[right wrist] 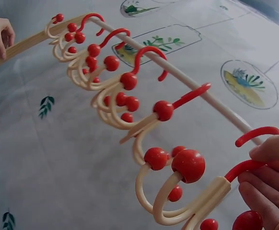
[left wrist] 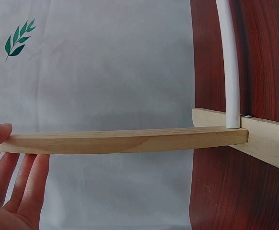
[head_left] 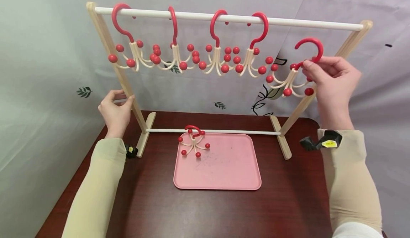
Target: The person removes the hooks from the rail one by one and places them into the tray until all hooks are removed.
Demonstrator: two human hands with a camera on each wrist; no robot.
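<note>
My right hand (head_left: 339,81) pinches the red hook of a multi-arm hanger (head_left: 289,77) with cream arms and red ball tips. In the head view this hook appears below the white top rail (head_left: 307,23) of a wooden rack, near its right end; in the right wrist view it overlaps the rail. My left hand (head_left: 115,113) holds the rack's left post (left wrist: 125,142), thumb on one side and fingers on the other. Several similar hangers (head_left: 217,52) hang from the rail by their hooks, left of the held one.
On the dark red table (head_left: 153,206) a pink tray (head_left: 224,170) lies between the rack's feet. Another hanger (head_left: 193,142) rests on its left back part. A white lower bar (head_left: 256,132) joins the posts behind the tray. Printed grey cloth (head_left: 198,95) covers the wall behind.
</note>
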